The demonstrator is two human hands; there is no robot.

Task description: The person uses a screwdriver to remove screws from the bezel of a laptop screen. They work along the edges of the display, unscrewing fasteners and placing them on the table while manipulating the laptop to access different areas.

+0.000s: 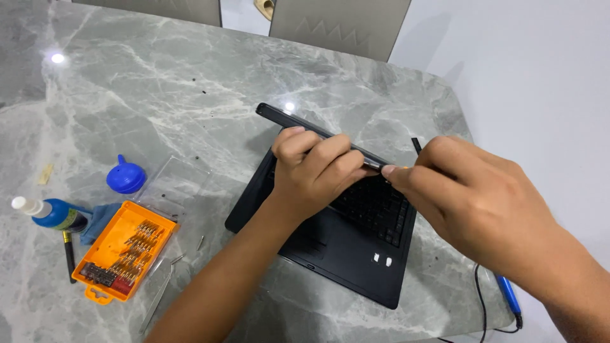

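Note:
A black laptop (356,254) lies on a grey marble table (159,95), its lid (286,117) partly raised and seen edge-on. My left hand (311,168) grips the top edge of the lid near its middle. My right hand (464,197) pinches a small tool with an orange tip (395,168) against the lid's edge, right beside my left fingers. The keyboard (375,206) shows under both hands. Two small white pieces (382,259) sit on the palm rest.
At the left stand an orange bit case (124,251) with several bits, its clear cover (175,184), a blue round blower (125,178), a blue bottle (54,214), a blue cloth, tweezers (159,295) and a black pen tool. A blue-handled tool with a black cable (508,295) lies at the right edge. Chairs stand beyond the table.

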